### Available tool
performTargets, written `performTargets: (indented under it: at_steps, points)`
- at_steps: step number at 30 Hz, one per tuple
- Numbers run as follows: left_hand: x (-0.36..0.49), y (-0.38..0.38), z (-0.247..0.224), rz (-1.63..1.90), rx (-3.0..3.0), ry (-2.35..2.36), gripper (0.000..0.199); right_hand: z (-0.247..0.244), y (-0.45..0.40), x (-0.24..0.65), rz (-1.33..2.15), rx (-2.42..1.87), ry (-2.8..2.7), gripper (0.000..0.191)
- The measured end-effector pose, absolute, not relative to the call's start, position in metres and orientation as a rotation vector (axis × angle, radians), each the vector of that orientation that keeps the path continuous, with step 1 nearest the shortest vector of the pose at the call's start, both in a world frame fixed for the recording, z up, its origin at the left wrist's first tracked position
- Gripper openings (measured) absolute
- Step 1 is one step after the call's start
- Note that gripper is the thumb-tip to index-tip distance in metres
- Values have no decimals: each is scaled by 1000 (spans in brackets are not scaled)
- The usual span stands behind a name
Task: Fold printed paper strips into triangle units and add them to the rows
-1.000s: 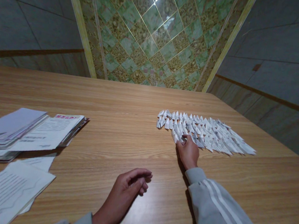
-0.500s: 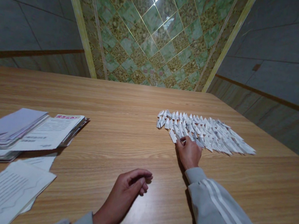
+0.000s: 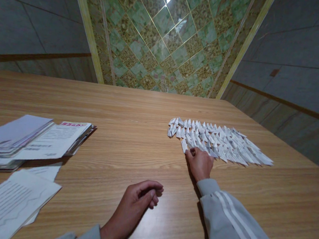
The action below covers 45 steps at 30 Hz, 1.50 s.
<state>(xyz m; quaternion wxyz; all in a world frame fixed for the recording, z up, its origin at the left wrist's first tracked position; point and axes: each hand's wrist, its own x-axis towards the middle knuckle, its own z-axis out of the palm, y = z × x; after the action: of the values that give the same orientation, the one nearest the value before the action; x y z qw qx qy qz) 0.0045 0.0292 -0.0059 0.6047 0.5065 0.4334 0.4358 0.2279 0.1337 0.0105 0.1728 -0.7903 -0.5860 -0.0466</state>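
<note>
So, where's the right hand (image 3: 199,164)?
Near-left edge of the folded paper pieces (image 3: 232,146), fingertips at the leftmost front-row piece (image 3: 184,146). Thumb and forefinger drawn close together; can't tell if they grip anything, the hand hides part of it.
OK. Left hand (image 3: 134,207)?
Near side of the table (image 3: 115,145), well apart from the pieces. Fingers loosely curled, gap to the thumb.
Layout of the pieces?
Right half of the table, packed in rows, pointed tips up along the far row. Rows run left to right, tight at the right end.
And the left side?
Paper stack (image 3: 3,131), top sheet with red print overlapping it. Loose lined sheets (image 3: 6,205) nearer the person, partly under the stack.
</note>
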Motion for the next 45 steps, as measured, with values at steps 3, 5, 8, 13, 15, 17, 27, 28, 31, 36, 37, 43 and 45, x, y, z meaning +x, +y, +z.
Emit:
performTargets:
  at_steps: [3,5,8,13,15,17,27,28,31,36,37,43,45]
  points:
    - [4,29,-6,1006,1188,1009,23,10,134,226,-131,-2245,-1678,24]
    - [4,29,-6,1008,1190,1004,23,10,135,226,-140,-2249,-1680,23]
    - [4,30,-6,1013,1188,998,22,9,136,226,-173,-2243,-1696,24]
    - [4,29,-6,1013,1195,1000,22,15,140,228,-292,-2215,-1764,22]
    - [4,29,-6,1010,1193,999,22,17,141,228,-338,-2193,-1798,21]
    - [4,29,-6,1014,1188,996,22,19,142,228,-376,-2175,-1822,20]
    - [5,28,-4,1006,1185,1006,21,20,145,227,-489,-2091,-1863,18]
    - [4,28,-5,1006,1188,1006,21,19,145,226,-490,-2077,-1876,17]
    - [4,28,-6,1006,1193,1003,21,17,145,226,-487,-2047,-1902,16]
    - [4,29,-7,1009,1193,1003,21,13,146,228,-475,-2083,-1855,17]
    - [4,29,-7,1010,1190,1002,21,13,146,229,-473,-2092,-1843,16]
    - [5,28,-4,1014,1176,998,20,15,144,227,-456,-2113,-1821,17]
    - [5,28,-4,1012,1179,999,20,16,143,226,-445,-2112,-1820,18]
